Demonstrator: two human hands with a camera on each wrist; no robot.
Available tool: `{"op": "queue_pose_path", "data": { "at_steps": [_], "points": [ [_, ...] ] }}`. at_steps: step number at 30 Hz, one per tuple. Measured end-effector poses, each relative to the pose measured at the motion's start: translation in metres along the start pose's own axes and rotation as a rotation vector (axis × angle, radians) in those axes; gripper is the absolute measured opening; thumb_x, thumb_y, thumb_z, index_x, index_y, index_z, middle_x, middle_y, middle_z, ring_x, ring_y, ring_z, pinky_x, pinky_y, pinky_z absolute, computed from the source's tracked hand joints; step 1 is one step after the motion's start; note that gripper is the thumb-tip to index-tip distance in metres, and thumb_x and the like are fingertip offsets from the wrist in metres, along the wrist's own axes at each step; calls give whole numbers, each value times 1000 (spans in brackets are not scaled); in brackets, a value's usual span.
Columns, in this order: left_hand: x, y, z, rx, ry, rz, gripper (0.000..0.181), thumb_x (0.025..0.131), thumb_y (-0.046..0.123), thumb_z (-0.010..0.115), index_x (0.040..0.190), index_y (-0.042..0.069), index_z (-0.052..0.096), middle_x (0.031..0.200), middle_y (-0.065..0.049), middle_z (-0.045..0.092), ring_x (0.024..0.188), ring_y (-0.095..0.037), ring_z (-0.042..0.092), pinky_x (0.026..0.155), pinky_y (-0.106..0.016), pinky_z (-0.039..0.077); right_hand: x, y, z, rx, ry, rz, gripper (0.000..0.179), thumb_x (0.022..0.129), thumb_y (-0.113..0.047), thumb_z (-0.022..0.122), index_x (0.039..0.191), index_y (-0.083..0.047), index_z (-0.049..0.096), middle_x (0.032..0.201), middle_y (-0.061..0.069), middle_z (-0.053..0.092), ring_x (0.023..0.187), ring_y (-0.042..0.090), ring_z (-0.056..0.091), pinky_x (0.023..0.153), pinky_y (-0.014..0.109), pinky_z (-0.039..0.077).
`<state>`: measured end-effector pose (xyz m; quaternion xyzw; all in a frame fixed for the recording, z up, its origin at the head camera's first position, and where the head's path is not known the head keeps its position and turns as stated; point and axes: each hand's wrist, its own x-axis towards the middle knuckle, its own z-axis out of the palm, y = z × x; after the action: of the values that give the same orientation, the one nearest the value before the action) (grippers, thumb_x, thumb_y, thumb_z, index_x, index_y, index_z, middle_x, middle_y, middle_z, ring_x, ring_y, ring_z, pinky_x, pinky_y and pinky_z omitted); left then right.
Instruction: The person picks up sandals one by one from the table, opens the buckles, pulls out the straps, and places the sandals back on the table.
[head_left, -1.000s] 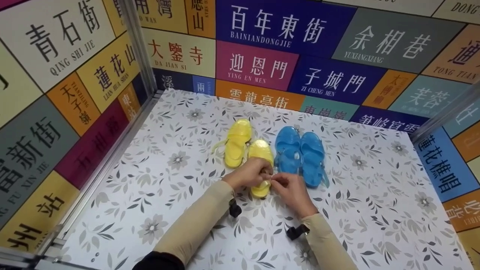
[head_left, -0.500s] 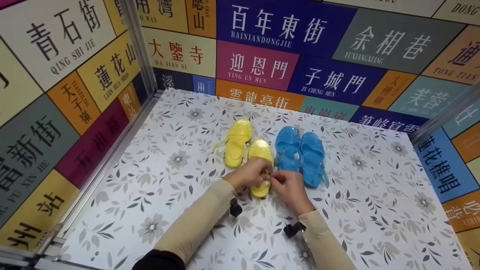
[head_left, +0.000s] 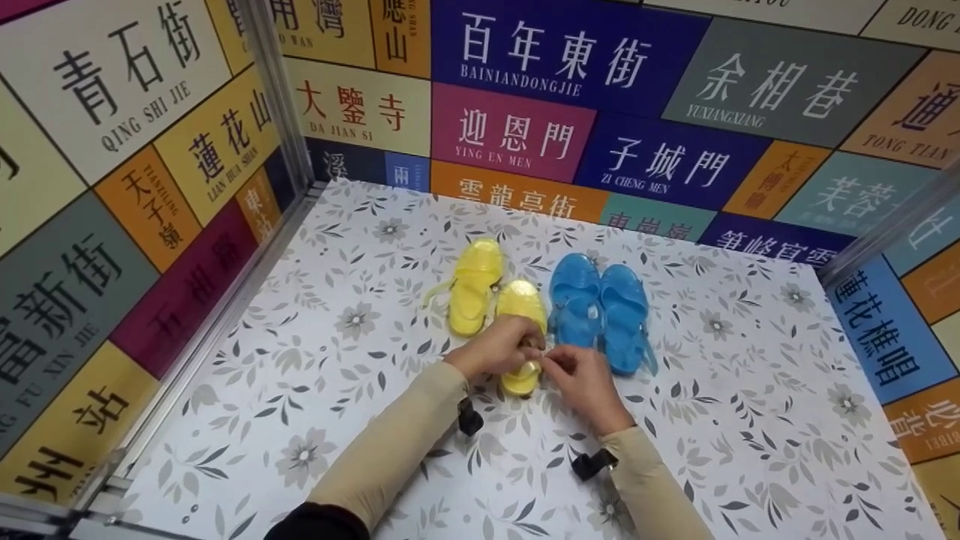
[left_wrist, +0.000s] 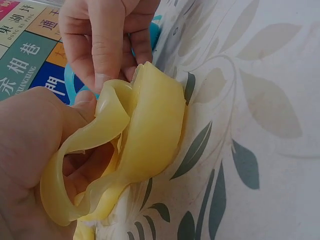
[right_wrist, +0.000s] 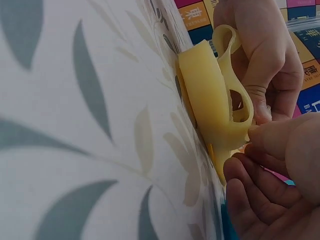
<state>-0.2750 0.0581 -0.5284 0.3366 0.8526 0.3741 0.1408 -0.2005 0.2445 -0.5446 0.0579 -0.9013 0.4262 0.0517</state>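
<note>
Two yellow jelly sandals lie on the floral surface in the head view. My left hand (head_left: pixel 506 345) is over the nearer yellow sandal (head_left: pixel 520 298), holding its ankle strap (left_wrist: pixel 107 117) near the side. From the right, my right hand (head_left: pixel 585 379) pinches at the strap's side, its fingertips meeting the left hand's. In the right wrist view, the strap (right_wrist: pixel 232 75) loops up above the heel band (right_wrist: pixel 205 77). The fastening itself is hidden by fingers. The other yellow sandal (head_left: pixel 474 296) sits farther left, its thin strap hanging out to the side.
A pair of blue sandals stands just right of the yellow ones: one blue sandal (head_left: pixel 576 292) close to my right hand, the other blue sandal (head_left: pixel 626 307) beyond it. Panels with printed street names (head_left: pixel 517 131) wall the surface (head_left: pixel 360 390) at the back and sides.
Both hands stay at the same yellow sandal's strap. The right hand and wrist shift only very slightly, leftward and then back. The sandals keep their places.
</note>
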Motion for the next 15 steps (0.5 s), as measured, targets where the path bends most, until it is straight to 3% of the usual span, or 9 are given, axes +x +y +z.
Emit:
{"op": "queue_pose_path", "data": {
  "at_steps": [9,15],
  "points": [
    [2,2,-4,-6,-5,-3,16,92,-1,72,101,11,76,94,3,72,86,-13,64,75,-22,55,4,-3,2,-27,42,-73,7,96,-13,77,93,-8,81,84,1,77,76,14,70,69,29,56],
    [1,1,-3,-40,-10,-6,12,93,2,73,102,10,76,94,-2,73,83,-12,64,71,-22,55,5,-7,5,-4,59,-57,5,95,-7,76,94,-5,80,88,6,77,80,17,69,71,29,56]
  ]
}}
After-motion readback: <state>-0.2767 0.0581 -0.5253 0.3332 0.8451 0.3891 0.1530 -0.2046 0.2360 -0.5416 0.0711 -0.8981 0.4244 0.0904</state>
